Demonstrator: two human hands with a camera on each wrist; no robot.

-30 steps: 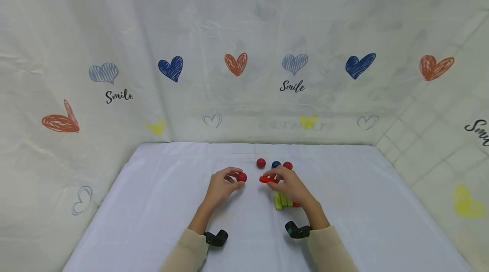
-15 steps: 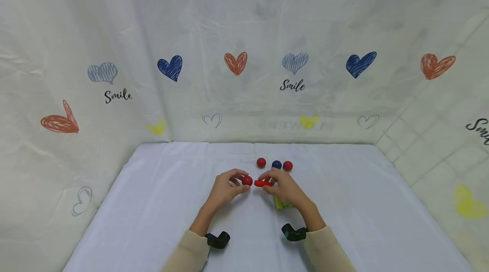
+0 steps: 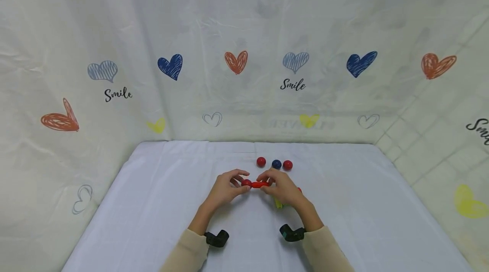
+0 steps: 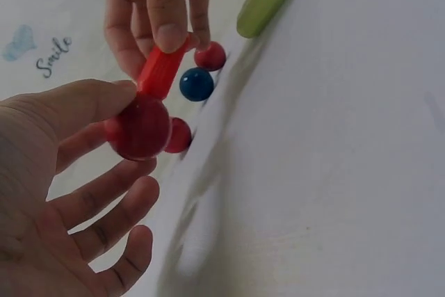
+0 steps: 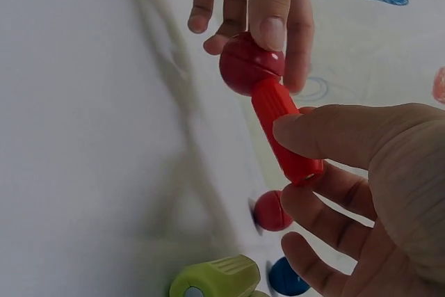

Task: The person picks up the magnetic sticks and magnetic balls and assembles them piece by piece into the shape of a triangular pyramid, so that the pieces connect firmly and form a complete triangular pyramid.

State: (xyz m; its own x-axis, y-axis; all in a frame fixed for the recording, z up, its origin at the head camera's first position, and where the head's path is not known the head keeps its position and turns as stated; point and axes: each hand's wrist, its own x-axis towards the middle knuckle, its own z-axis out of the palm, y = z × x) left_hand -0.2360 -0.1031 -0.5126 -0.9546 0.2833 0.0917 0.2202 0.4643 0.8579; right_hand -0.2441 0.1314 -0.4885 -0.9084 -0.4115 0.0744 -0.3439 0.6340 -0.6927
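Observation:
My left hand (image 3: 225,189) pinches a glossy dark-red ball (image 4: 138,129) between thumb and fingers, its other fingers spread loosely below in the left wrist view. A short, ridged red stick (image 5: 286,130) is pinched by the thumb and fingers of my right hand (image 3: 282,188). One end of the stick meets the ball, so the two form a line between my hands, raised over the white cloth. Below the right hand, a yellow-green stick (image 3: 279,203) partly shows; the forearm and hand hide what lies behind it.
Behind the hands, a red ball (image 3: 261,162), a blue ball (image 3: 276,164) and another red ball (image 3: 288,165) rest on the white-clothed table (image 3: 160,204). A bit of red (image 3: 299,189) shows beside the right wrist. A heart-printed curtain (image 3: 206,93) rises behind the table.
My right hand has moved left with the red stick, and my left hand slightly right with its ball. The gap between stick and ball has closed; the balls behind stay put.

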